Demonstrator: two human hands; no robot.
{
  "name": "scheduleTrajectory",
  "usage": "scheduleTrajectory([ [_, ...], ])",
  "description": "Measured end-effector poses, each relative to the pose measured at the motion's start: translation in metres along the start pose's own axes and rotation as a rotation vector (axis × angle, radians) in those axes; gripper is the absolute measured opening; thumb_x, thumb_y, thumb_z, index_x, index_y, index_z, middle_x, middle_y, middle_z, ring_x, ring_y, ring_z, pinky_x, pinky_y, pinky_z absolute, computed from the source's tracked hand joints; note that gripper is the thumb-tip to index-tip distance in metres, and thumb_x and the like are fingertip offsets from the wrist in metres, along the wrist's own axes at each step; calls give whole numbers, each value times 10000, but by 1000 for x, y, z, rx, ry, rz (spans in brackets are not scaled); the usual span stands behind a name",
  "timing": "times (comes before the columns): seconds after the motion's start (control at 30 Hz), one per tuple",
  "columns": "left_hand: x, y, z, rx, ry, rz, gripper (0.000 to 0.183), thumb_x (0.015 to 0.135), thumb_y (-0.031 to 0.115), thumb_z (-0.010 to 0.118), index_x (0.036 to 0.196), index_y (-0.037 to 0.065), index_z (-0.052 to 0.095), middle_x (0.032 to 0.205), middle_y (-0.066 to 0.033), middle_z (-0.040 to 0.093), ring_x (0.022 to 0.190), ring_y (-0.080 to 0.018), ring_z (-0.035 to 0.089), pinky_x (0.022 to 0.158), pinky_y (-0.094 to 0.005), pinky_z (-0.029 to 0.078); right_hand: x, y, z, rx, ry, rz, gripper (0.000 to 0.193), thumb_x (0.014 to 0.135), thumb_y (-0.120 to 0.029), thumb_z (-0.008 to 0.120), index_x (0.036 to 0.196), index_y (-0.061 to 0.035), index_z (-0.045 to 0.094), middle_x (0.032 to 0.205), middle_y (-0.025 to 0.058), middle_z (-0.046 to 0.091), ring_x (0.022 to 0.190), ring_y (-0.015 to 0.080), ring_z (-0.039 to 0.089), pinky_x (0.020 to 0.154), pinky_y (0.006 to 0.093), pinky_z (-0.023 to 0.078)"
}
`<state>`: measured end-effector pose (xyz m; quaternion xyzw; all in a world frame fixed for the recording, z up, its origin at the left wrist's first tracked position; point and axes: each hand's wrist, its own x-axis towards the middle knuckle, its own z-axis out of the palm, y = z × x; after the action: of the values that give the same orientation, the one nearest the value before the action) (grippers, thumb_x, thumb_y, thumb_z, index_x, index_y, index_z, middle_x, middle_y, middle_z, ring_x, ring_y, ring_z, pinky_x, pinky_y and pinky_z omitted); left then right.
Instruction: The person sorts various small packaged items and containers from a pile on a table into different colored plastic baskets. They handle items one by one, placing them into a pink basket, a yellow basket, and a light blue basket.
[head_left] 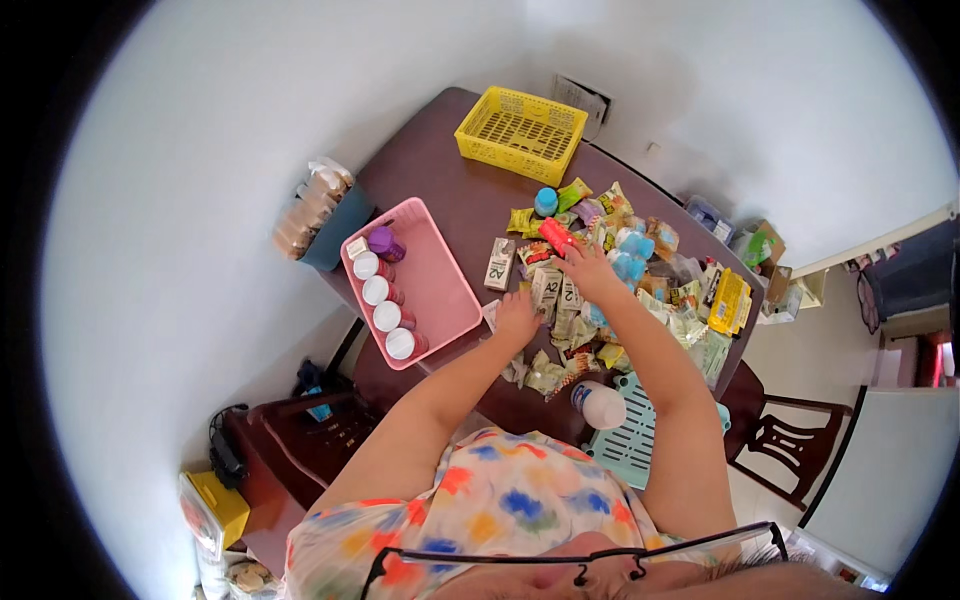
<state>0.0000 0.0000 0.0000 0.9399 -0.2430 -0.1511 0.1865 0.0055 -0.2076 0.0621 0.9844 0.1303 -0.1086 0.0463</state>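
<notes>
Head: right hand (pixel 588 272) on can (pixel 555 234), perhaps

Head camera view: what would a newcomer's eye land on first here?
Probably the colourful jumble of packets and bottles spread over the right part of the dark table, with the right hand at a red item and the left hand at the jumble's left edge. Next, the pink tray to the left, with white-lidded tubs lined along its left side, and the yellow basket at the table's far end.
</notes>
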Motion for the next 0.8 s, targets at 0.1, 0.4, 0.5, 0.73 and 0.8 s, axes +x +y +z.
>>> scheduleTrajectory([
  [0.1,20,33,7,-73,34,-32,625,701,310,763,1172,29,464,1055,-163,578,1042,-334,538,852,-446,449,-6,21,-36,-42,-91,-13,702,734,12,676,1364,-193,444,1325,134,424,1236,331,439,1093,553,272],
  [0.4,14,20,-20,-500,-100,-209,639,730,294,740,1212,0,439,1140,-185,540,1045,-326,559,877,-376,466,-3,11,-26,-54,-103,-71,523,750,-11,660,1241,-155,548,1243,108,458,1163,325,478,963,452,410],
  [0.5,7,14,-43,-798,-105,-235,628,743,233,745,1224,-5,418,1112,-147,561,1051,-266,561,892,-354,456,2,9,-31,-126,-109,-84,465,759,-37,652,1200,-168,587,1213,86,472,1144,300,489,948,420,419],
  [0.73,-2,-33,-80,-1527,10,-127,607,740,-38,683,1256,26,370,1155,-103,570,1079,-222,564,900,-361,472,11,5,-30,-256,-111,-110,369,793,-106,621,1156,-173,610,1166,60,515,1124,261,509,946,401,417],
  [0.8,1,-50,-84,-1677,99,-60,609,748,-64,669,1272,70,390,1108,-75,593,1037,-217,588,850,-359,503,13,0,-33,-206,-138,-76,343,795,-106,618,1135,-152,601,1118,58,555,1115,251,520,948,415,414],
])
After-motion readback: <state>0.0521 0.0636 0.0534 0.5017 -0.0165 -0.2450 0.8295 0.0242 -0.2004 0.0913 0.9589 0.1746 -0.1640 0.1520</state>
